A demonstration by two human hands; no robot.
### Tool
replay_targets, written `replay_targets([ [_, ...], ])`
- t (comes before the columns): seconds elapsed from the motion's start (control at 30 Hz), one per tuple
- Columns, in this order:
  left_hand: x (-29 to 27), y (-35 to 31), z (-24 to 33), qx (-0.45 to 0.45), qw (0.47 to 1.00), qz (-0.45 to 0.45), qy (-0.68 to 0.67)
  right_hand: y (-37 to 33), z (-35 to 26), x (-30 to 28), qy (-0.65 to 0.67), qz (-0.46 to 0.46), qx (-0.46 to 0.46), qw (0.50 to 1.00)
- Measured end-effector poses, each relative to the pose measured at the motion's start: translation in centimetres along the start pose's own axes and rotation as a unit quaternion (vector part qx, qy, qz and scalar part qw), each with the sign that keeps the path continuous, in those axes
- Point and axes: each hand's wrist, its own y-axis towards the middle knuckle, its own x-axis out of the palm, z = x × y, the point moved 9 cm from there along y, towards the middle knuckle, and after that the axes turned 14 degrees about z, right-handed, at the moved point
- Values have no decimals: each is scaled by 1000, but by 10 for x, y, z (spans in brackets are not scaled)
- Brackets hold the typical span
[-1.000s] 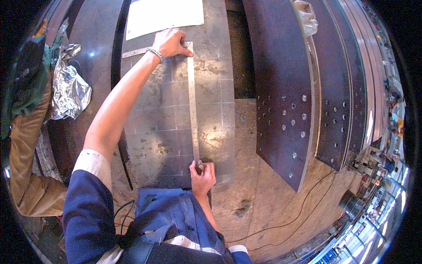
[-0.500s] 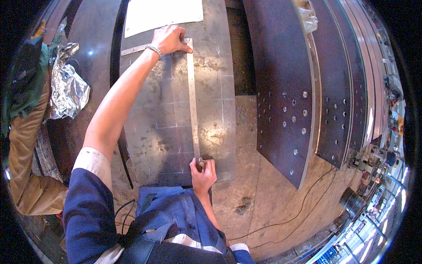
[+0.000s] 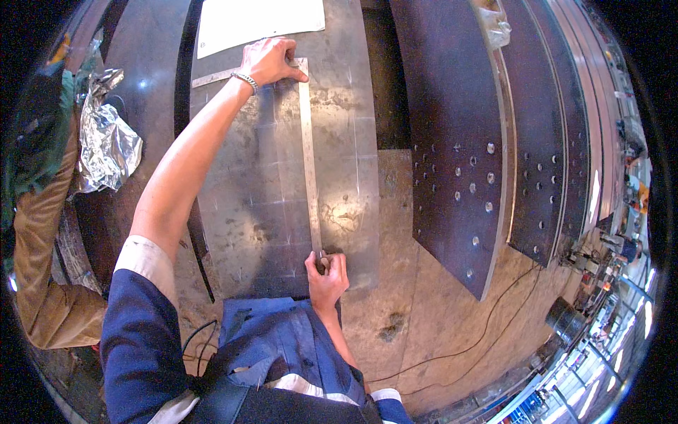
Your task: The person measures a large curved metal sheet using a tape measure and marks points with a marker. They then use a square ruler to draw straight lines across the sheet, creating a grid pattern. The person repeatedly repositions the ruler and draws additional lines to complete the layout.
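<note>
Fingers of the left hand [image 3: 268, 62] clasp the corner of an L-shaped metal square [image 3: 307, 141] lying on a line-marked steel plate [image 3: 229, 233]; the right hand [image 3: 328, 284], by the plate's near edge, pinches a small object [image 3: 325, 262]. Beyond the right edge: drilled dark plates [image 3: 455, 92], stained floor [image 3: 445, 339].

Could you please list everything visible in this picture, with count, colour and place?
Metal plate: one, grey, centre.
L-shaped square: one, pale, on metal plate.
Paper sheet: one, white, metal plate's far end.
Crumpled foil: one, silver, left.
Drilled plates: at least three, dark, right.
Bag-like object: one, translucent, upper right.
Cables: count unclear, dark, floor, lower right.
Drum-like object: one, black, lower right.
Another person's limb: one, brown-clothed, left edge.
Bracelet: one, silvery, left wrist.
Own sleeves: two, navy, bottom.
Left hand: one, bare, at square's corner.
Right hand: one, bare, square's near end.
</note>
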Motion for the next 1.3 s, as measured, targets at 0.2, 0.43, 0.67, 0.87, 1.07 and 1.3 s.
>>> replay_targets([
  [0.2,-1,-2,0,-6,1000,-2,6,0,-1,1,-8,-10,-13,1000],
  [0.43,4,2,-3,-7,1000,-11,14,1,-4,-1,-8,1,-12,1000],
  [0.67,3,3,-4,-3,1000,-12,21,0,-4,-1,20,20,-9,1000],
  [0.87,1,4,-1,4,1000,-16,21,-1,-1,-2,4,19,9,1000],
  [1.07,0,4,-2,7,1000,-6,15,-1,-4,-4,-6,15,9,1000],
  [1.3,2,7,-4,40,999,-8,15,-1,-1,-3,-12,2,28,1000],
])
